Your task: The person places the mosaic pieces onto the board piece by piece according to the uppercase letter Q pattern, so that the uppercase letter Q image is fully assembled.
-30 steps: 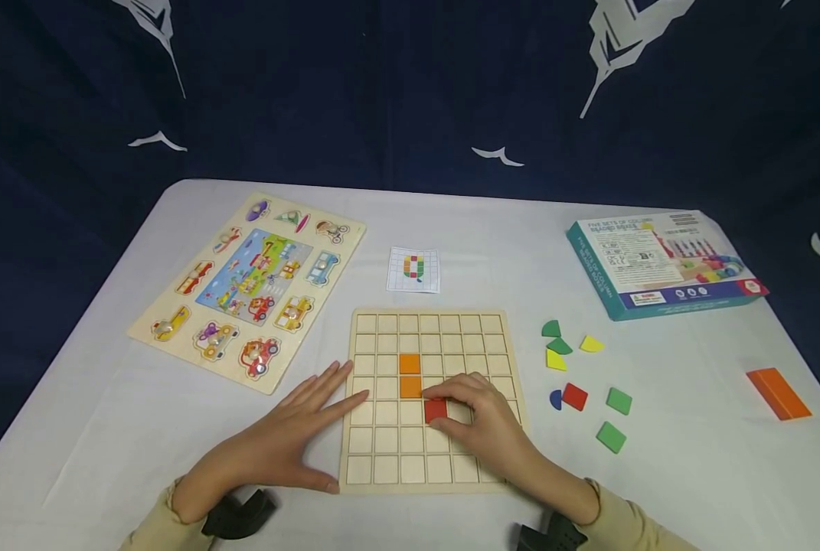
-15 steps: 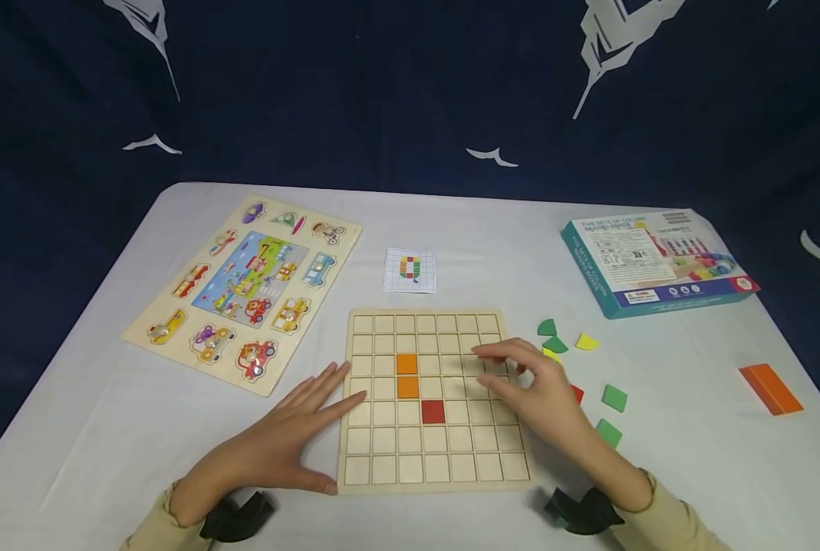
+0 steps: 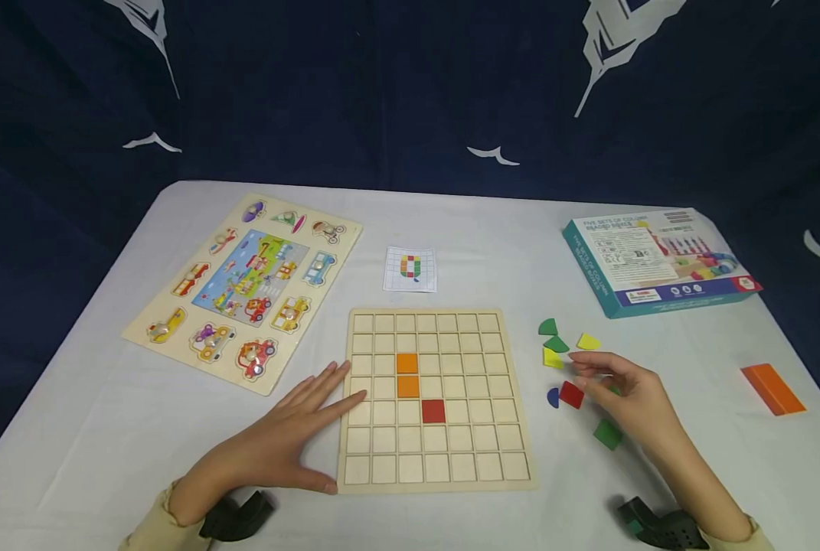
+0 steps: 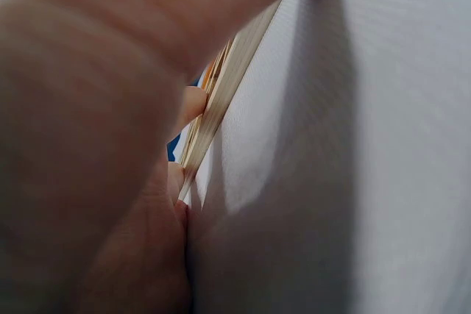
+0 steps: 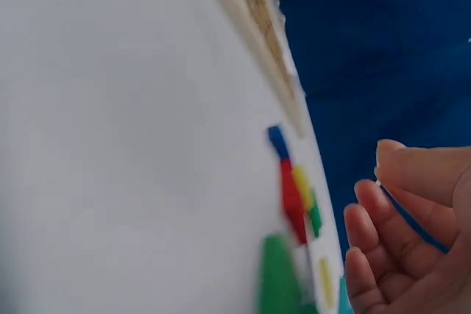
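My left hand point(image 3: 292, 436) rests at the left edge of the wooden grid board point(image 3: 437, 469), fingers spread and straight against it. Two orange squares point(image 3: 407, 375) and a red square point(image 3: 433, 411) lie in the board's cells. To the right, my right hand point(image 3: 626, 402) hovers over loose pieces, its thumb and fingers apart with nothing between them. Close to its fingertips are a loose red square point(image 3: 571, 395) and a yellow piece point(image 3: 553, 358). A green square point(image 3: 608, 434) lies below the hand; another is mostly hidden by it. A blue half-circle point(image 3: 553, 397) is beside the red one.
Behind the board lies a small pattern card point(image 3: 410, 269). A vehicle puzzle board point(image 3: 244, 287) is at the left, a cardboard box point(image 3: 661, 264) at the back right. Orange pieces point(image 3: 773, 389) lie far right; green quarter-circles point(image 3: 547, 327) and a yellow one point(image 3: 588, 341) lie nearer the board.
My right hand has let go of the red square in the board and moved right, over the loose pieces. The left hand has stayed in place.
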The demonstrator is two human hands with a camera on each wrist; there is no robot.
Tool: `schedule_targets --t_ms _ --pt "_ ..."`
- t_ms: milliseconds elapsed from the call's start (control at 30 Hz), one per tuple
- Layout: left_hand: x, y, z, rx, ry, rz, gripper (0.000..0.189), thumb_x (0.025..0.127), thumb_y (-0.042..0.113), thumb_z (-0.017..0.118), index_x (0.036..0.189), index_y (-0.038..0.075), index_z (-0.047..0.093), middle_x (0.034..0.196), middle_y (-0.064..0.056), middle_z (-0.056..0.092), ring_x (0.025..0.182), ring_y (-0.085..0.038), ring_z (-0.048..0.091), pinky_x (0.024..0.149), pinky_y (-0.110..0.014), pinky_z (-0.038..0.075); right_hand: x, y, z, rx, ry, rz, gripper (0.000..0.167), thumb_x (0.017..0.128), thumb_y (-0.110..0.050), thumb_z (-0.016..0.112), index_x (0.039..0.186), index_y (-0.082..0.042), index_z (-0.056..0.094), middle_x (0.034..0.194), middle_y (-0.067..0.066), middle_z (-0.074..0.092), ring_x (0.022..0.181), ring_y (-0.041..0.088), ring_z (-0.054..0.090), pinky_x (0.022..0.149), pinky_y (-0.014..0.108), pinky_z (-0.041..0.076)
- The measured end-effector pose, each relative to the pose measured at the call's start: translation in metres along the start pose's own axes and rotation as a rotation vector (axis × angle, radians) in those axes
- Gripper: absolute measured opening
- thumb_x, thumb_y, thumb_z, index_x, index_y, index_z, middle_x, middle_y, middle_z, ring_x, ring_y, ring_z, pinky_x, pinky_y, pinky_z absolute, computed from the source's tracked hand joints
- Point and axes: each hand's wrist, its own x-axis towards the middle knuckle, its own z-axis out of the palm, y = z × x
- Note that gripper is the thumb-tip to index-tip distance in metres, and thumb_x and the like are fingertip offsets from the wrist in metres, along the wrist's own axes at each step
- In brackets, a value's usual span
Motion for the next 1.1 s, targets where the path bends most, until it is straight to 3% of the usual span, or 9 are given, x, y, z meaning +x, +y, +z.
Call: schedule_targets --t_ms 200,467,567,733,967,1100 --pt "0.0 -0.002 0.001 0.003 0.003 -0.002 0.107 0.063 0.053 0.08 0.149 0.021 0.026 0.156 -0.007 -0.002 0.14 -0.026 -0.002 0.108 -0.029 -0.006 -0.006 -0.003 -0.002 -0.076 -0.059 0.04 0.034 0.082 -0.007 0.072 0.115 -0.004 0.064 0.101 0.011 0.066 0.081 0.008 0.057 0.066 0.013 0.048" --pt "-0.001 -0.001 0.003 0.005 0.015 0.011 0.106 0.062 0.056 0.078 0.149 0.021 0.027 0.156 -0.007 0.001 0.14 -0.027 -0.001 0.108 -0.028 -0.006 -0.009 0.002 0.003 -0.224 -0.134 -0.028 0.05 0.07 -0.005 0.08 0.117 -0.009 0.064 0.11 0.006 0.063 0.104 0.027 0.055 0.08 0.002 0.032" --pt "-0.001 0.0 0.002 0.011 0.019 0.016 0.106 0.062 0.055 0.078 0.149 0.02 0.028 0.156 -0.008 0.001 0.14 -0.028 0.0 0.108 -0.027 -0.007 -0.011 0.002 0.006 -0.227 -0.118 -0.05 0.05 0.068 -0.002 0.081 0.115 -0.009 0.065 0.109 0.005 0.063 0.107 0.028 0.054 0.083 -0.001 0.026" --pt "0.002 0.0 0.001 0.001 0.01 -0.01 0.108 0.061 0.055 0.079 0.149 0.021 0.027 0.156 -0.006 -0.001 0.14 -0.025 -0.002 0.109 -0.031 -0.005 -0.01 0.003 0.01 -0.227 -0.054 -0.115 0.046 0.065 0.004 0.08 0.109 -0.008 0.068 0.103 0.002 0.064 0.102 0.026 0.056 0.084 -0.001 0.026" --pt "0.001 -0.002 0.003 0.01 0.02 0.007 0.107 0.061 0.057 0.078 0.149 0.022 0.028 0.156 -0.005 0.0 0.14 -0.026 -0.001 0.109 -0.03 -0.005 -0.012 0.004 0.012 -0.241 -0.02 -0.123 0.045 0.066 0.007 0.078 0.107 -0.006 0.068 0.101 0.003 0.066 0.102 0.027 0.058 0.084 -0.001 0.025" --pt "-0.001 -0.003 0.006 0.025 0.029 0.021 0.107 0.061 0.057 0.078 0.149 0.023 0.028 0.156 -0.006 0.001 0.14 -0.027 0.0 0.108 -0.026 -0.006 -0.01 -0.001 0.007 -0.262 -0.038 -0.091 0.045 0.067 0.005 0.078 0.109 -0.007 0.068 0.102 0.004 0.066 0.099 0.026 0.059 0.079 0.004 0.035"
